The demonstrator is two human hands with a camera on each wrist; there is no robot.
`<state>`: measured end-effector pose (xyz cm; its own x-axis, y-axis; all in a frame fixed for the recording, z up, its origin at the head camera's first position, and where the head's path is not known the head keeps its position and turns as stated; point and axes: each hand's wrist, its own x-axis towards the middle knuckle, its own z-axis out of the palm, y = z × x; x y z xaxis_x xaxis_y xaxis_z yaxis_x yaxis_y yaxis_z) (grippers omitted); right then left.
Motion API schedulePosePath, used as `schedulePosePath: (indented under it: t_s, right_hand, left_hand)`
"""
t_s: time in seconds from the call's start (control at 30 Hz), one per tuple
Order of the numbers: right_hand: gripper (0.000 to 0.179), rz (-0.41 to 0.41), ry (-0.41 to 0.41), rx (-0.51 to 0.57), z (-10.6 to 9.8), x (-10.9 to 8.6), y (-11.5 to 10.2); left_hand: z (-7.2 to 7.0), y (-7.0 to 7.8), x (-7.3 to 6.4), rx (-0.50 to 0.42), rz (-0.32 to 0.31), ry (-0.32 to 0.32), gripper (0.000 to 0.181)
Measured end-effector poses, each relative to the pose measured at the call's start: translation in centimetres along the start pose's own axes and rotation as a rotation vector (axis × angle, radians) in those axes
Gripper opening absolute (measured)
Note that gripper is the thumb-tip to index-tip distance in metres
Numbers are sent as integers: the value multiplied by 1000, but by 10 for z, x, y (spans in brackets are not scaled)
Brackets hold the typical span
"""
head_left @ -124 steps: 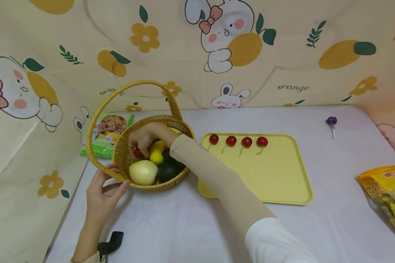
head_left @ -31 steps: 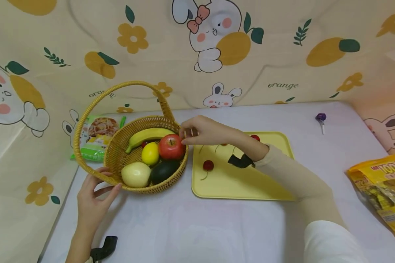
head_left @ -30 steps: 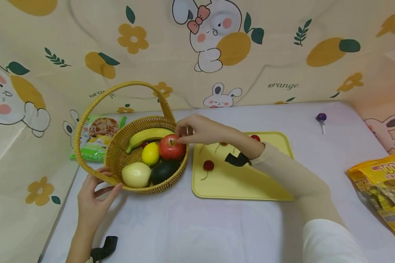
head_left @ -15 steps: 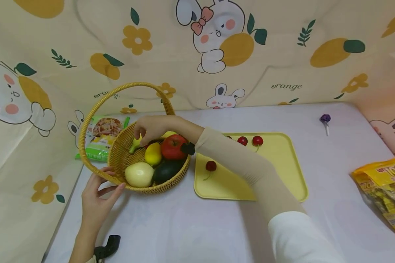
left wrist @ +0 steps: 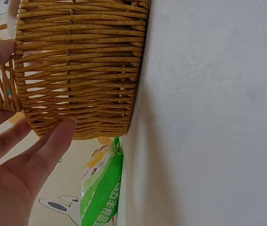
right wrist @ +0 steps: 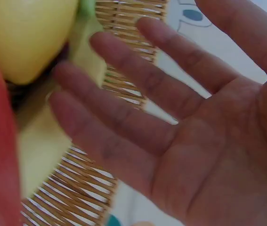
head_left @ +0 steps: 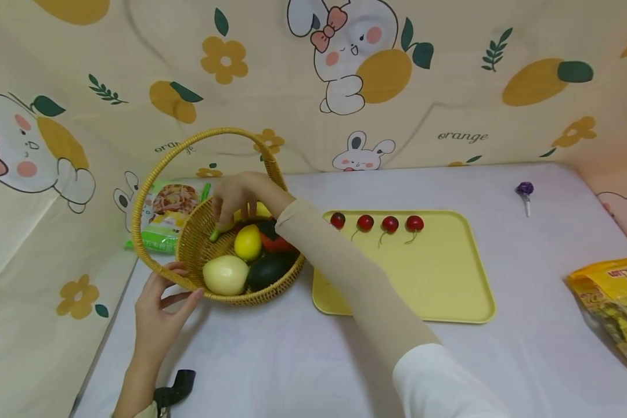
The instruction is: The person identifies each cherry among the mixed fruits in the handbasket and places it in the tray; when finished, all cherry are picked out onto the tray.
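A wicker basket [head_left: 263, 299] stands at the left, its tall handle arching above. My left hand [head_left: 159, 316] grips its near-left rim by the handle's base, thumb [left wrist: 60, 136] against the outer weave. Over the basket, my right hand [head_left: 235, 196] reaches down to a banana [head_left: 258, 210]; in the right wrist view its fingers are extended and spread beside the banana [right wrist: 44, 155], contact unclear. Around it lie a lemon [head_left: 248, 242], a partly covered red apple [head_left: 278, 244], a dark green avocado-like fruit [head_left: 266, 271] and a pale round fruit [head_left: 226, 276].
A yellow tray [head_left: 433, 284] holds several cherries [head_left: 415, 223] along its far edge; my right sleeve covers its left part. Behind the basket leans a green food packet [head_left: 159, 241]. A purple lollipop [head_left: 525, 189] and a yellow snack bag [head_left: 613, 302] lie to the right.
My right hand has moved left from beside the apple to over the banana. A cherry seen alone on the tray's left is now hidden behind the sleeve. My left hand keeps its grip.
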<state>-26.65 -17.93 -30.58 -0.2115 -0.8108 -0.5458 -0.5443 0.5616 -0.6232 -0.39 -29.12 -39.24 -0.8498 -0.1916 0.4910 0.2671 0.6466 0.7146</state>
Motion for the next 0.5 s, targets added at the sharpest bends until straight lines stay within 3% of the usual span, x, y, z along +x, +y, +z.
schedulePosePath:
  t_s: [0.1,0.33,0.5]
  right_hand:
    - [44,-2,-22,44,4,9,6]
    - [47,-76,-70,-19,16,25,5]
    - [45,-126,-74,1,24,36,6]
  left_hand:
    - [0,0,-1,4,0,0,42]
    - [0,-1,0,12,5,-1,42]
    - [0,0,0,13,5,1,42]
